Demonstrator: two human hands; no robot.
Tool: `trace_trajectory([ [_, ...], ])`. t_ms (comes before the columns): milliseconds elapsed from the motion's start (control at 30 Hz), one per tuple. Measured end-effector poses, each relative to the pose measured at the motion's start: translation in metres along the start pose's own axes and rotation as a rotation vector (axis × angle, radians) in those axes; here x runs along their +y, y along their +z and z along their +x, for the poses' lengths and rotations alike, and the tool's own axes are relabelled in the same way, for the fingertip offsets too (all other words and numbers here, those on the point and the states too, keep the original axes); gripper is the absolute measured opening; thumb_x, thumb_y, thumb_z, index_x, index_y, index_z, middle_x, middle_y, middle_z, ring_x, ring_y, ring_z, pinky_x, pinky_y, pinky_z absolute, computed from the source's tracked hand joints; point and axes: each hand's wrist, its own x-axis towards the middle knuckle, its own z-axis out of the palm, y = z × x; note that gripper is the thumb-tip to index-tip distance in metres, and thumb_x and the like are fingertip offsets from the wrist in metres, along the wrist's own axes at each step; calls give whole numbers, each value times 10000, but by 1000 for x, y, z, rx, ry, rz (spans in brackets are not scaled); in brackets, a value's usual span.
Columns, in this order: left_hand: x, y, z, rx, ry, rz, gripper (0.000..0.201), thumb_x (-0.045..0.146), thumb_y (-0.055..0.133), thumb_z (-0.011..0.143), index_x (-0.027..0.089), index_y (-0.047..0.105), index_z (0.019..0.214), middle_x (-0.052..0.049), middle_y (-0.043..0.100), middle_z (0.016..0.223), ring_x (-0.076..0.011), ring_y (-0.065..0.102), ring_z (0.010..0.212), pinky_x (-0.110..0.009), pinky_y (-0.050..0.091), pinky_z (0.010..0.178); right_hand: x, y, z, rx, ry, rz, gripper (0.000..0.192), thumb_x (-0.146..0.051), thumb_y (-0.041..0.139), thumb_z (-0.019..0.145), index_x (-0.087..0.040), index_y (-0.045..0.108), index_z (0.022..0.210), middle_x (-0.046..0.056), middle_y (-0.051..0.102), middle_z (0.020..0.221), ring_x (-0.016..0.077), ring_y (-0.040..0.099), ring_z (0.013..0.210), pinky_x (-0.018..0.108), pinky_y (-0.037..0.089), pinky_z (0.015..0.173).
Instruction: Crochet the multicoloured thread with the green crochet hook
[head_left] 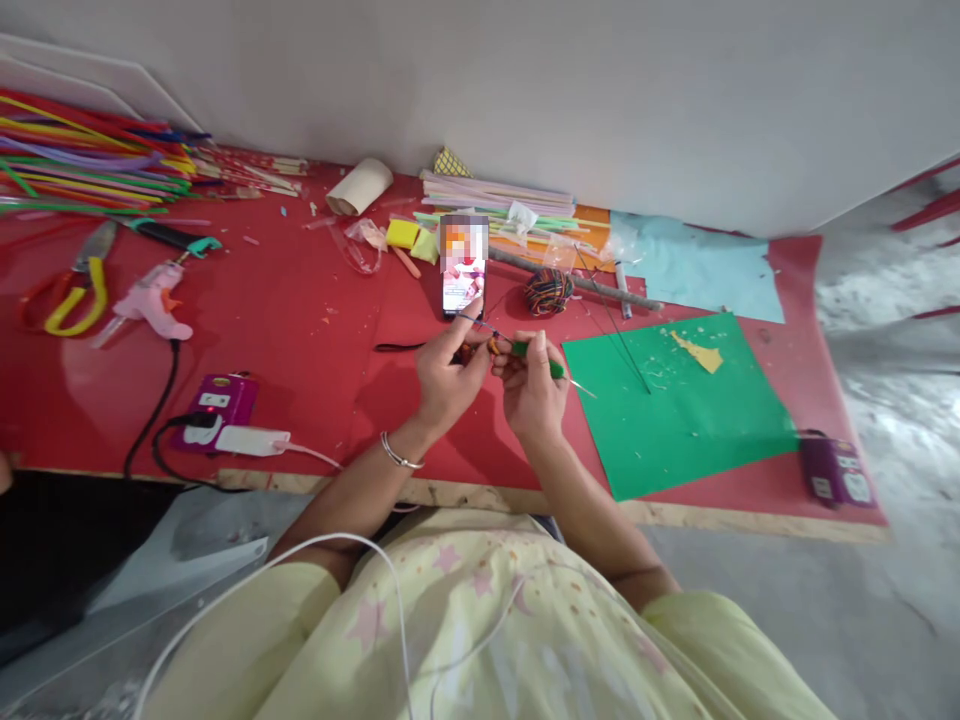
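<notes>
My left hand (448, 378) is closed on a small piece of multicoloured crochet work (466, 353), much of it hidden by the fingers. A dark strand of yarn (480, 322) runs over its raised index finger. Close beside it, my right hand (534, 392) grips a crochet hook (556, 369) by its green handle, thumb on top. The hook's working end is at the crochet work, but I cannot make out the stitch. Beyond the hands lies a ball of multicoloured yarn (548, 292). A phone (463, 285) with a lit screen stands just past my left fingertips.
Right of my hands lies a green sheet (682, 430) with yellow scraps. Pliers (94, 280), a pink glue gun (154, 303) and a purple power socket (225, 397) with cords are at left. Pipe cleaners (90, 165), a cardboard roll (361, 187) and a stick (615, 292) lie along the wall.
</notes>
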Motion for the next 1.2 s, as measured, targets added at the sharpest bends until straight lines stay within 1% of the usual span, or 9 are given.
trace_trajectory([
  [100,-1,4,-2,37,-16,-19,627,99,838,813,340,768,1386,-12,821,988,-170,729,964,-233,556,805,10,7,-6,37,82,128,351,-619,724,981,-272,733,1034,-6,836,891,107,765,732,213,660,711],
  [233,1,12,4,28,-149,-283,702,172,872,806,322,705,1471,29,786,841,-121,709,751,-219,551,708,20,7,-8,-24,189,270,374,-651,707,986,-284,729,1057,-12,833,939,106,784,821,214,686,791],
  [300,1,13,9,-44,-273,-428,733,198,897,766,290,703,1468,41,756,767,-86,642,613,-187,484,584,21,3,-6,-43,223,324,372,-649,745,960,-290,742,1057,-20,828,925,104,780,807,206,687,774],
  [400,1,6,17,-146,-419,-532,677,184,929,679,224,774,1336,68,680,667,-18,421,446,-152,291,440,17,-7,-1,-83,242,350,365,-640,814,908,-297,768,1026,-33,829,901,86,769,762,171,666,715],
  [567,4,-9,25,-250,-495,-529,546,109,924,592,190,833,1124,94,582,618,7,311,436,-151,186,428,2,-30,9,-291,31,75,324,-610,805,933,-298,815,1021,-13,850,895,105,787,760,201,645,683],
  [700,8,-13,27,-314,-461,-494,530,134,907,606,197,834,1127,81,589,638,-4,314,452,-172,187,441,-12,-48,21,-465,-171,-183,303,-570,805,944,-296,858,1062,49,860,995,190,809,830,335,678,727],
  [867,9,-15,27,-353,-417,-477,504,154,901,606,209,846,1104,60,626,682,-10,326,468,-187,201,449,-37,-56,34,-708,-416,-411,250,-477,727,1023,-331,867,1170,69,850,1021,214,806,885,368,680,751],
  [1000,10,-18,27,-358,-311,-417,490,154,889,626,216,856,1110,21,703,775,-19,395,491,-193,248,456,-58,-56,38,-868,-477,-583,231,-385,738,1020,-328,869,1200,79,832,1122,213,808,934,369,674,840],
  [1200,11,-20,26,-401,-302,-424,426,354,886,739,200,845,1134,-60,807,917,-29,431,488,-209,282,450,-65,-55,36,-901,-510,-605,254,-334,731,1019,-345,855,1241,81,822,1137,227,802,1002,365,667,868],
])
